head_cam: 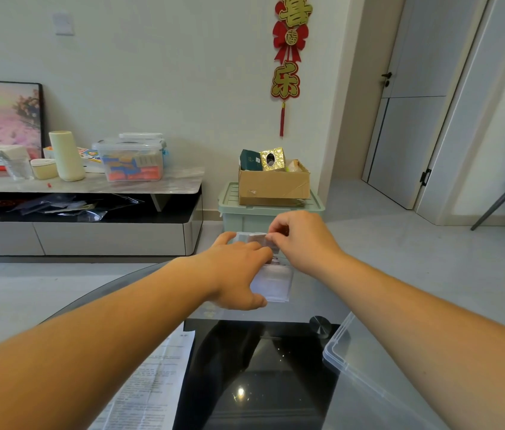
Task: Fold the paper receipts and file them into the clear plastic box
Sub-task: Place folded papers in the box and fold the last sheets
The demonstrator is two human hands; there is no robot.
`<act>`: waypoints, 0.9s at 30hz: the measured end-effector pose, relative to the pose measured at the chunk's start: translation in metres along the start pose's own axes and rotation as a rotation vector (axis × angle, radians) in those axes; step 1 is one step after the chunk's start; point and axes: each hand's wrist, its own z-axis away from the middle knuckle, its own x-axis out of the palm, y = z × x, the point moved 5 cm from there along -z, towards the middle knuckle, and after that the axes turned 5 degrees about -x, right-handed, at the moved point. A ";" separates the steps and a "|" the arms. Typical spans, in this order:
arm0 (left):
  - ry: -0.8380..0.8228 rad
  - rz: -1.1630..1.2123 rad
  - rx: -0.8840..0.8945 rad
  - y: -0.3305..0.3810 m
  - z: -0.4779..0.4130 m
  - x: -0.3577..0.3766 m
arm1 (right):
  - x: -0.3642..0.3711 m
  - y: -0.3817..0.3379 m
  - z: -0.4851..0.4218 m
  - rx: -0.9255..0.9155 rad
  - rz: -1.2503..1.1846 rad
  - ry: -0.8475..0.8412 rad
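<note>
My left hand grips the clear plastic box, blocking its left wall; my right hand pinches 1 folded receipt above it; a lid lies right of it.

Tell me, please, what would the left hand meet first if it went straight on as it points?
The left hand grips the clear plastic box, so that comes first; past it probably the green storage bin, though depth is unclear.

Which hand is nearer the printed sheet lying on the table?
Left. The left hand holds the clear box beyond the printed sheet; the right hand pinches a receipt farther right.
</note>
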 end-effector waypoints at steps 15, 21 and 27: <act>0.000 -0.016 -0.002 0.002 -0.001 -0.002 | 0.000 -0.007 -0.002 0.020 0.122 -0.114; 0.011 0.014 0.005 0.001 0.000 -0.001 | 0.002 -0.005 0.000 -0.011 0.081 -0.120; 0.083 0.014 0.005 -0.002 0.000 0.002 | -0.007 -0.001 0.012 -0.054 -0.036 -0.008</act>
